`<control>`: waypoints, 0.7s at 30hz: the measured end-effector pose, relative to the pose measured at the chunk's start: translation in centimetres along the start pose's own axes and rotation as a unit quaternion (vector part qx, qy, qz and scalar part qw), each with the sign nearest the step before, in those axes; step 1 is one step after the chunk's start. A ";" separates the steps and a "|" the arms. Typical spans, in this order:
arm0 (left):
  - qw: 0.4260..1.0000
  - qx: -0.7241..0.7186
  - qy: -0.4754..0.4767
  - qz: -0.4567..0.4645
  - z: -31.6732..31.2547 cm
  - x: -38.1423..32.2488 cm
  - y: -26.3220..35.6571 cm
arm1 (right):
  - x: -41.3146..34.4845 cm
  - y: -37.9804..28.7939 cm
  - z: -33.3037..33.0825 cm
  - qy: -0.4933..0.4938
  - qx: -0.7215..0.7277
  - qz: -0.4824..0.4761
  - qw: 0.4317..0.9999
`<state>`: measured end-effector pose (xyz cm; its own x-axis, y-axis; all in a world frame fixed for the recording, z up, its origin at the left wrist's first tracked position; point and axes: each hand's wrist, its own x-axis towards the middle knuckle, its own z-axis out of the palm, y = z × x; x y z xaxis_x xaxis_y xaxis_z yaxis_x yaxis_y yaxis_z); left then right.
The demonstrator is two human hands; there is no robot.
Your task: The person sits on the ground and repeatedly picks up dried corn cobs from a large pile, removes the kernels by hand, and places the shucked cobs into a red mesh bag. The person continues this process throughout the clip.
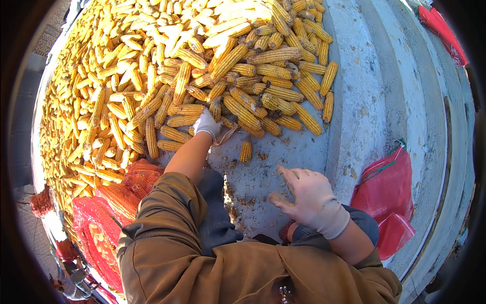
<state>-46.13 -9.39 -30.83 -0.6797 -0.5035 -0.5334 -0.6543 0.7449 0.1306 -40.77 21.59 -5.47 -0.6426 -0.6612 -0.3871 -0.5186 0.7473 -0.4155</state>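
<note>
A large heap of yellow corn cobs [182,83] spreads over the metal floor. My left hand [207,124], in a white knit glove, reaches to the heap's near edge, beside a cob [186,109] and some dry husk [226,135]. Its fingers are partly hidden among the cobs, so its hold cannot be made out. My right hand [300,192], gloved and soiled at the fingertips, hovers over the floor with its fingers apart and nothing in it. One short cob [245,151] lies apart from the heap, between my hands.
Red mesh bags filled with corn [100,231] lie on my left. A red mesh bag [391,190] hangs flat over the ridged metal side [360,95] on my right. More red mesh [442,34] lies at the far right. Loose kernels and debris are scattered on the floor [262,182].
</note>
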 end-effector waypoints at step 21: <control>0.570 -0.655 -0.343 0.359 -15.4 -22.7 16.0 | -0.1 2.3 -6.0 0.202 0.677 -0.033 0.707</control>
<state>-46.25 7.19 -3.81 -0.9327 0.3485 -0.0925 -0.2808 -0.5413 0.7926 -45.25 23.76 -1.42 -0.8929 -0.4143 -0.1763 0.2837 -0.2136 -0.9348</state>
